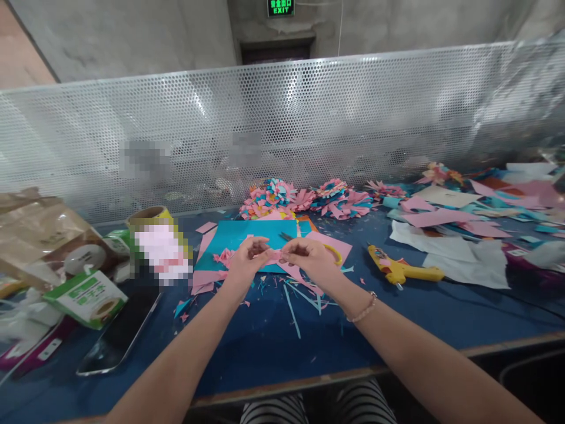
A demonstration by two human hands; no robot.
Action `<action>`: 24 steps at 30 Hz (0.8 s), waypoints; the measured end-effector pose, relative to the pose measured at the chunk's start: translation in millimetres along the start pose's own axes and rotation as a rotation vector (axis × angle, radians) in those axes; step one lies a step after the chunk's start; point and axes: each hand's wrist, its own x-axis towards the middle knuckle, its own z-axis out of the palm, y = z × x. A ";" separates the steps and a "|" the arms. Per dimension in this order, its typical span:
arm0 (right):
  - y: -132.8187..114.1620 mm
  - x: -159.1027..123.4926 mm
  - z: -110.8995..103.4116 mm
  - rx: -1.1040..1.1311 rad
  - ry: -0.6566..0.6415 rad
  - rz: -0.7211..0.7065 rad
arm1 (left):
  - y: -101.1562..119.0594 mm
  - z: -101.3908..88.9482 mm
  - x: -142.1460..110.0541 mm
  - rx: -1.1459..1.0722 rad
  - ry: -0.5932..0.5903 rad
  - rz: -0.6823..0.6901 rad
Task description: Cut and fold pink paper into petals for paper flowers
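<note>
Between the fingertips of both hands is a small piece of pink paper (276, 255). My left hand (251, 257) pinches its left end, and my right hand (304, 257) pinches the right end. Beneath them lies a sheet of blue paper (233, 235), with pink sheets (338, 242) showing around it. Scissors with yellow handles (336, 254) lie partly under my right hand, their dark blades pointing up and left. A crumpled pink paper piece (224, 257) is just left of my left hand. My fingers hide part of the held paper.
Fringed paper flowers (282, 194) line the back. To the right lie a yellow glue gun (397, 268) and heaped paper scraps (459, 218). A phone (126, 335), a green-white box (88, 297), a paper bag (44, 235) and a tape roll (150, 215) stand left. A perforated metal screen (273, 118) rises behind.
</note>
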 end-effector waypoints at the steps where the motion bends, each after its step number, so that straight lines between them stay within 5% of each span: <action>1: -0.9 -0.2 -0.2 0.012 0.014 0.006 | 1.0 -0.5 0.1 -0.042 0.024 -0.002; 9: -2.0 0.1 -4.1 0.017 0.016 -0.027 | 9.5 -4.6 0.8 -0.225 0.141 0.025; 17: 3.3 -0.1 -4.0 -0.067 -0.007 -0.045 | 11.5 1.4 -5.4 0.117 -0.096 0.061; 21: 2.7 1.7 0.6 -0.105 -0.036 -0.052 | 8.6 1.6 -5.1 0.183 -0.126 0.081; 24: -7.3 4.1 -14.9 -0.291 -0.068 -0.088 | 5.8 0.9 -4.0 0.119 -0.109 0.056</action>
